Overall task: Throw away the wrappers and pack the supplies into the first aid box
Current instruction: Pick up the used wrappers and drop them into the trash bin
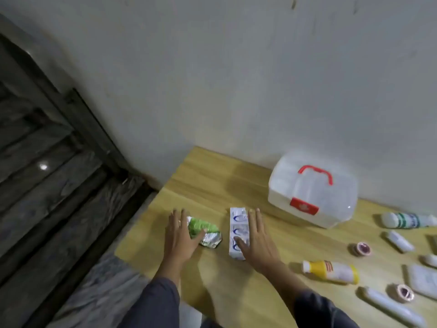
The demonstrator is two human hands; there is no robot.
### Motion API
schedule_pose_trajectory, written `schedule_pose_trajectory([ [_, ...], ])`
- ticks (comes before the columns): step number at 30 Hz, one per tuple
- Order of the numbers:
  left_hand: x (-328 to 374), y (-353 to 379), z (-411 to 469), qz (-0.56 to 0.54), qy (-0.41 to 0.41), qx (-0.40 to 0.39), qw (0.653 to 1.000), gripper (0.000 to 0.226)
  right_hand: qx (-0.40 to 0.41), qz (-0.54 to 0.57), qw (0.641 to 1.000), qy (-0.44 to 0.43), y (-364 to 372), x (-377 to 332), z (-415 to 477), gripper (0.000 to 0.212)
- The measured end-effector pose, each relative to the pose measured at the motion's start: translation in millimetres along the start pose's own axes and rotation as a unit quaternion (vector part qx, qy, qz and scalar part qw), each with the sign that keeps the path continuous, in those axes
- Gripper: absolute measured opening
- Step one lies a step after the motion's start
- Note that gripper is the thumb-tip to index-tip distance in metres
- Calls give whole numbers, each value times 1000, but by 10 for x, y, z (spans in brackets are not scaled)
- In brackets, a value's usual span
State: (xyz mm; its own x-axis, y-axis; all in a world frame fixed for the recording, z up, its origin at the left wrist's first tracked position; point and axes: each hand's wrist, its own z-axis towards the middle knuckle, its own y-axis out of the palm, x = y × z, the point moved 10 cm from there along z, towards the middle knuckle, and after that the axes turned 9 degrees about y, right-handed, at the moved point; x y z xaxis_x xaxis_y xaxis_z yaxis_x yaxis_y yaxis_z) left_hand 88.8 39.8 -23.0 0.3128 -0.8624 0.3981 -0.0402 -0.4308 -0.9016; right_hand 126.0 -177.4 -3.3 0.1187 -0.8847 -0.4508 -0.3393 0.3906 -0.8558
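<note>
A crumpled green and silver wrapper (208,233) lies near the table's left edge. My left hand (181,235) rests flat over its left side, fingers spread, thumb on the foil. A white strip wrapper with blue marks (237,229) lies just to the right. My right hand (257,242) lies open on it, thumb across its lower part. The closed white first aid box (312,192) with a red handle and red latch stands at the back by the wall.
On the wooden table (212,185) at the right lie a yellow-capped bottle (331,271), a green and white bottle (409,220), two tape rolls (361,248), white tubes (399,240) and a flat white packet (423,280). Dark tiled floor lies left of the table.
</note>
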Motion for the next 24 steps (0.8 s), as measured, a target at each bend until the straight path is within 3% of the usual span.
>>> schedule_pose_trajectory([
  [5, -221, 89, -23, -42, -36, 48, 997, 105, 30, -11, 998, 45, 318, 17, 56, 107],
  [9, -186, 25, -43, -152, -23, 104, 983, 111, 65, 16, 997, 49, 351, -79, 75, 78],
  [13, -191, -7, -2, -192, -6, 131, 973, 87, 74, 111, 991, 31, 278, -203, 71, 63],
  [18, -223, -29, 57, -287, -18, 119, 950, 58, 49, 230, 968, 84, 236, -116, 180, 49],
  [21, -302, -4, 47, -369, -38, 103, 923, 53, -8, 271, 956, 113, 239, -94, 196, 48],
  [24, -287, 31, 49, -391, -32, 72, 917, 52, -30, 263, 958, 111, 228, -95, 214, 46],
])
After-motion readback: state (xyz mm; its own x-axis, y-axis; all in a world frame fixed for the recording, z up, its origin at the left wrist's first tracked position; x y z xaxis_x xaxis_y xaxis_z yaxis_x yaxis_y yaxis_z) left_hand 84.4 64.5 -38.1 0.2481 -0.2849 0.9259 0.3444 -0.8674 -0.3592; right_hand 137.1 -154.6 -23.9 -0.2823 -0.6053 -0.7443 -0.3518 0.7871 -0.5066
